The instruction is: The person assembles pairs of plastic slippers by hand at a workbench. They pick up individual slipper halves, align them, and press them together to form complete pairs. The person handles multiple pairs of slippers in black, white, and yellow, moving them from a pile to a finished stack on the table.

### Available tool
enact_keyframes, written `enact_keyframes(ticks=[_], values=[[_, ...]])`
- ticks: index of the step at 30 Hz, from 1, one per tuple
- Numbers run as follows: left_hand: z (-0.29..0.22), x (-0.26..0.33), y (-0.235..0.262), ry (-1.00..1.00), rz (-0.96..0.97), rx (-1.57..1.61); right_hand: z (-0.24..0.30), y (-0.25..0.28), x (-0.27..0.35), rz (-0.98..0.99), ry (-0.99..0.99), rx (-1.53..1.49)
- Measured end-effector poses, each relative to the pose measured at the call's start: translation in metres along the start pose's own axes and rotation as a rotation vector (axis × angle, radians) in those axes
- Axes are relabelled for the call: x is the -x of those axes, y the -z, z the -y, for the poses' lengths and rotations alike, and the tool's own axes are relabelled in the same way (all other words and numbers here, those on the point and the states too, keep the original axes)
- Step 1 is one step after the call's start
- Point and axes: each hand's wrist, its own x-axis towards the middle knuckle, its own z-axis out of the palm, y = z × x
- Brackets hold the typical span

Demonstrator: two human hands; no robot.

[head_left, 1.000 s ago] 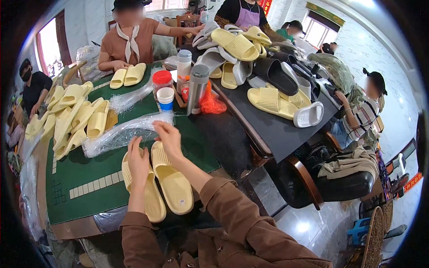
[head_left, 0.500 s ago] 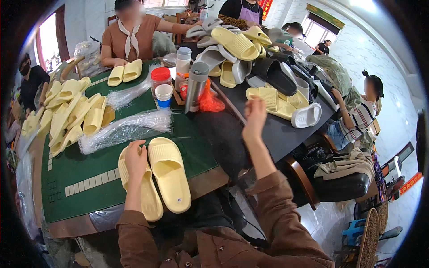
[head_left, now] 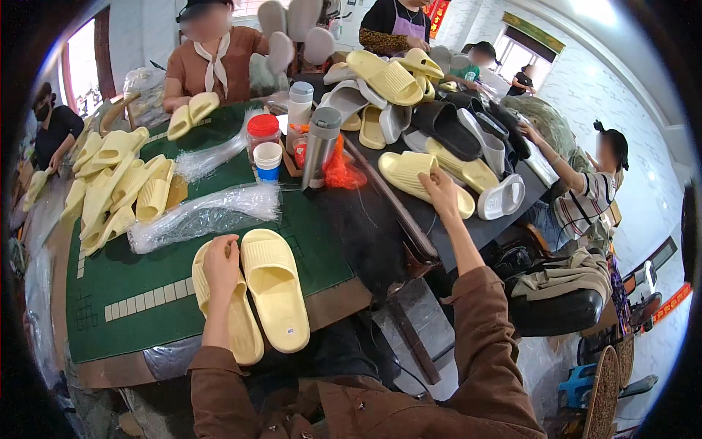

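1. Pale yellow slide pair [head_left: 252,293] lies on the green mat [head_left: 146,271], long axes running away from the person; left hand [head_left: 221,265] rests flat on the left slide.
2. Right hand [head_left: 439,186], well beyond the pair, reaches another yellow slide [head_left: 420,179]; its fingers curl over the slide's edge, grip unclear.

A green mat-topped table [head_left: 139,271] carries a pair of yellow slippers [head_left: 256,289] at its near edge, clear plastic bags [head_left: 205,212] behind, and more yellow slippers [head_left: 117,183] heaped left. Bottles [head_left: 311,139], possibly flasks, stand at the far right.
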Motion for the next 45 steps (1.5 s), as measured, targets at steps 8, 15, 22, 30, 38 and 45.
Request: enact_keyframes(ticks=[8, 15, 22, 30, 38, 45], values=[[-0.002, 0.003, 0.003, 0.018, 0.01, 0.012, 0.086, 0.014, 0.078, 0.229, -0.048, -0.295], [-0.014, 0.0, 0.008, -0.038, -0.045, 0.047, 0.035, 0.023, 0.068, 0.237, -0.146, -0.251], [-0.085, 0.033, 0.064, -0.308, -0.145, 0.02, 0.019, 0.037, 0.048, 0.197, -0.106, -0.284], [-0.088, 0.118, 0.058, -0.109, 0.244, -0.435, -0.014, 0.023, 0.003, 0.168, 0.16, 0.324], [-0.043, 0.12, 0.046, -0.05, 0.151, -0.48, -0.029, -0.001, -0.005, 0.185, 0.183, 0.339], [0.085, 0.097, 0.203, 0.229, -0.014, -0.939, -0.023, 0.029, 0.01, 0.174, 0.234, 0.444]])
